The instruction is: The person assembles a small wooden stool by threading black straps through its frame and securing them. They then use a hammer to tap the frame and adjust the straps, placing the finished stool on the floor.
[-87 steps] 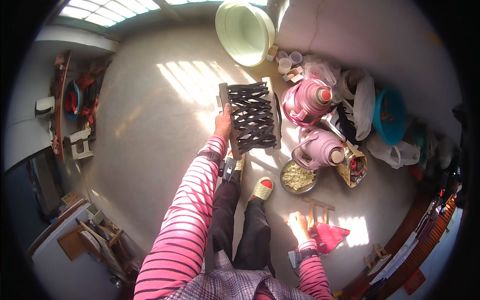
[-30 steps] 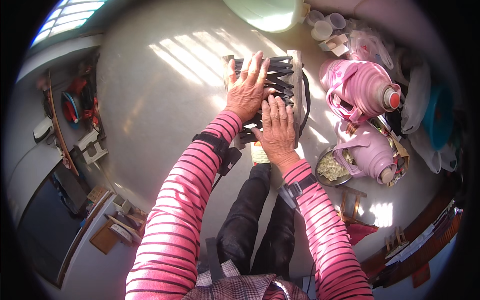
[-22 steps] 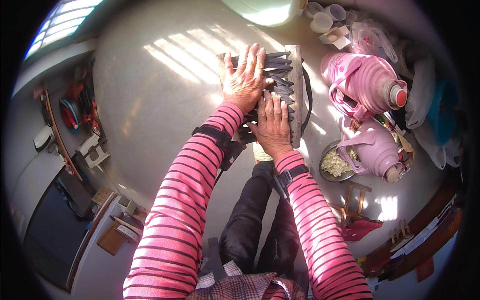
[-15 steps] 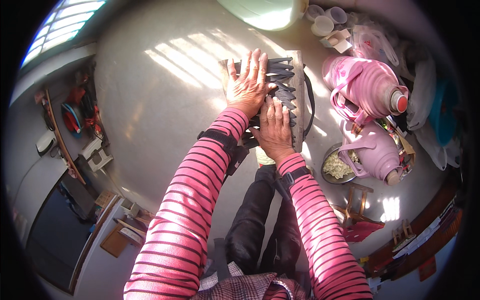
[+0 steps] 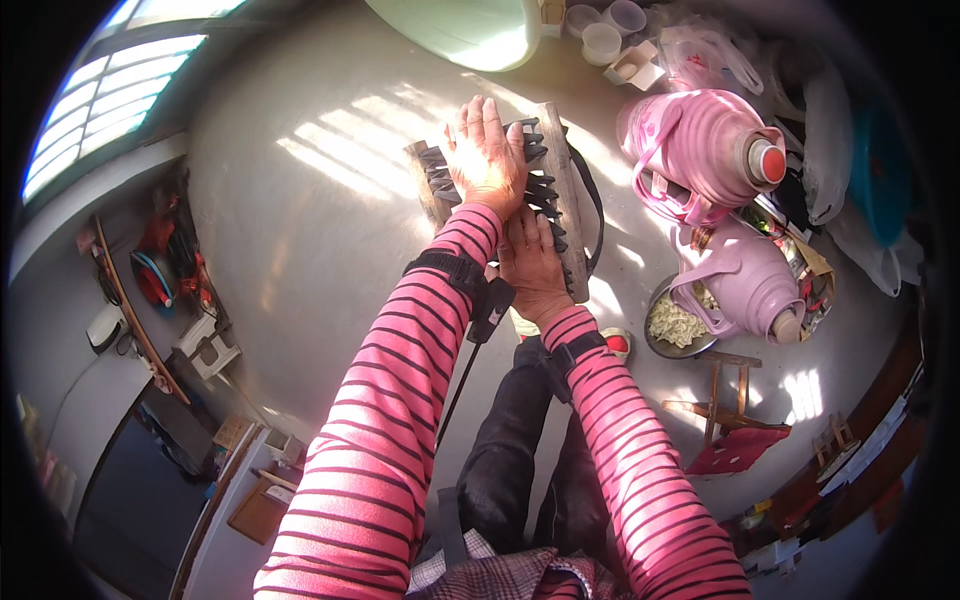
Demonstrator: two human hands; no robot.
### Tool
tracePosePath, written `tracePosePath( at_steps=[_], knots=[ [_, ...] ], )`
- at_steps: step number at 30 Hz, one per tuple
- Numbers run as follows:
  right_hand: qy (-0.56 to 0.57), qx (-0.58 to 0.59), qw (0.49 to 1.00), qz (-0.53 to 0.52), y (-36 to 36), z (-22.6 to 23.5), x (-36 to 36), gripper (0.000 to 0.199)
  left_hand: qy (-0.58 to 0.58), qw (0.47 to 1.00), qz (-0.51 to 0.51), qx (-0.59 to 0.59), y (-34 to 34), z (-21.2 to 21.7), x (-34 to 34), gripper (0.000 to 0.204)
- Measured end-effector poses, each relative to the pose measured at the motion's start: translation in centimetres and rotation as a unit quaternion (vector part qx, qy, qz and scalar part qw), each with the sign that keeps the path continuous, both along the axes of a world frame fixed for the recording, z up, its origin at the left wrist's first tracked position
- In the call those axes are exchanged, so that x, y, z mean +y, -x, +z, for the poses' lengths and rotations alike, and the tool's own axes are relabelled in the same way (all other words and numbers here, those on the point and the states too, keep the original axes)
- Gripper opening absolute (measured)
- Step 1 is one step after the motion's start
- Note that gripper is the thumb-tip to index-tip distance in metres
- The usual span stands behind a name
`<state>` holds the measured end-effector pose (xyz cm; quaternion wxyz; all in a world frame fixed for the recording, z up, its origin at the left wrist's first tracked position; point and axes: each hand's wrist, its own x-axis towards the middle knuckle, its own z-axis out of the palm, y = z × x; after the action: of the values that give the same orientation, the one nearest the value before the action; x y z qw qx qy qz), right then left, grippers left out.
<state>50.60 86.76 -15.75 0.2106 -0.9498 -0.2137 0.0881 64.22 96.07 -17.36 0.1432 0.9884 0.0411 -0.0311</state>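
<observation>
A small stool with two wooden bars [image 5: 563, 205] and black straps [image 5: 541, 190] strung between them stands on the floor before me. My left hand [image 5: 487, 160] lies over the far part of the straps, fingers stretched out and close together. Nearer to me, my right hand [image 5: 534, 270] rests on the straps beside the right bar, its fingers extended too. The left bar [image 5: 428, 185] shows past my left hand. A black strap loop [image 5: 594, 205] hangs off the stool's right side. Part of the seat is hidden under my hands.
Two pink thermos flasks [image 5: 715, 150] stand at the right, beside a metal bowl [image 5: 660, 345] of pale chopped food. A small wooden chair with a red seat [image 5: 738, 450] is nearer. A pale green tub [image 5: 470, 35], plastic cups [image 5: 602, 43] and bags [image 5: 705, 55] are at the far side.
The view has shifted, so the stool and flasks appear farther left. My hands remain on the stool; more of its left bar shows beside my left hand.
</observation>
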Motion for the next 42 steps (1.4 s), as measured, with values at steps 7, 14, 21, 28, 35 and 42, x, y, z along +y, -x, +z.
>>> tracePosePath(
  at_steps=[7,14,21,28,35,42],
  knots=[
    [0.095,-0.019,0.995,0.012,-0.23,-0.21,0.45,0.084,-0.025,1.0,0.007,-0.018,-0.37,-0.95,-0.52,0.049],
    [0.113,-0.022,0.993,0.012,-0.4,-0.27,0.78,0.074,-0.027,1.0,-0.013,-0.008,-0.79,-0.31,-0.62,0.038],
    [0.13,-0.047,0.99,0.013,-0.55,-0.45,0.76,0.073,-0.016,0.999,-0.018,-0.043,-0.97,-0.29,-0.61,0.033],
    [0.091,-0.048,0.995,0.001,-0.01,-0.26,0.74,0.071,-0.042,0.998,-0.008,-0.04,-0.41,-0.53,-0.63,0.035],
    [0.142,-0.053,0.988,0.01,0.01,-0.35,0.93,0.071,-0.014,0.996,-0.014,-0.084,-0.4,-1.03,-0.46,0.031],
    [0.115,-0.053,0.992,0.005,-0.38,-0.54,0.94,0.072,-0.035,0.997,-0.042,-0.045,-0.98,-0.23,-0.46,0.027]
  ],
)
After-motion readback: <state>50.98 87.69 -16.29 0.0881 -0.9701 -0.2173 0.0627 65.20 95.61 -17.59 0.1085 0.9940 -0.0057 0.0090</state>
